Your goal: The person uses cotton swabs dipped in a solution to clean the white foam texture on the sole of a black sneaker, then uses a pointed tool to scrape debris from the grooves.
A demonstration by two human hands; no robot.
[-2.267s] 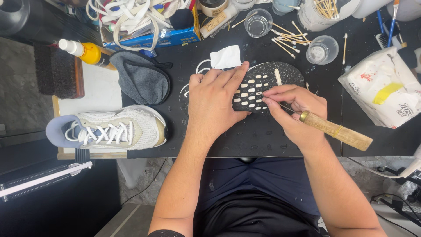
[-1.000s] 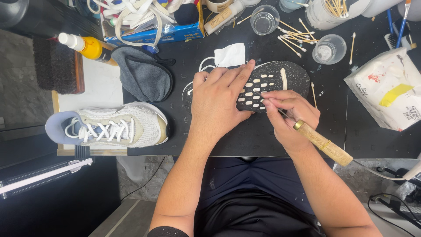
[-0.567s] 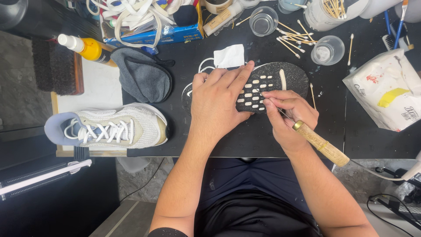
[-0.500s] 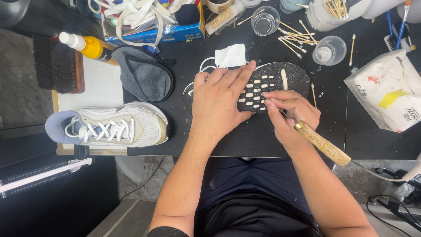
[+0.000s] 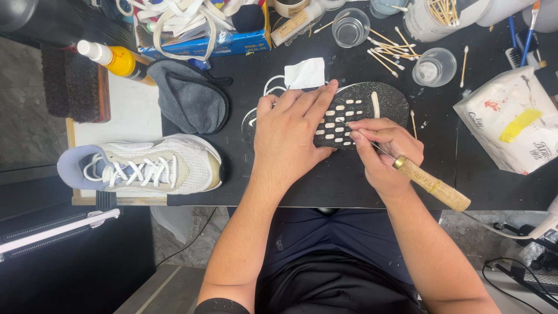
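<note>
Pinching a wooden-handled awl (image 5: pixel 427 183), right-hand fingers (image 5: pixel 372 131) face a white packet (image 5: pixel 511 125); left fingers (image 5: pixel 302 104) spread.

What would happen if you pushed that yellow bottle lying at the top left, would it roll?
The yellow bottle lies on its side and looks round, so it would probably roll, though the grey cloth beside it might stop it. It looks like smooth plastic, so likely a bit slippery and fairly light. Its white cap seems on, so spilling looks unlikely.

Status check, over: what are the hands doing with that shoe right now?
Left hand pressed flat on upturned shoe, sole up. Right hand grips wooden-handled pick, tip at sole holes. Cotton swab lies on sole; nothing blocking.
</note>
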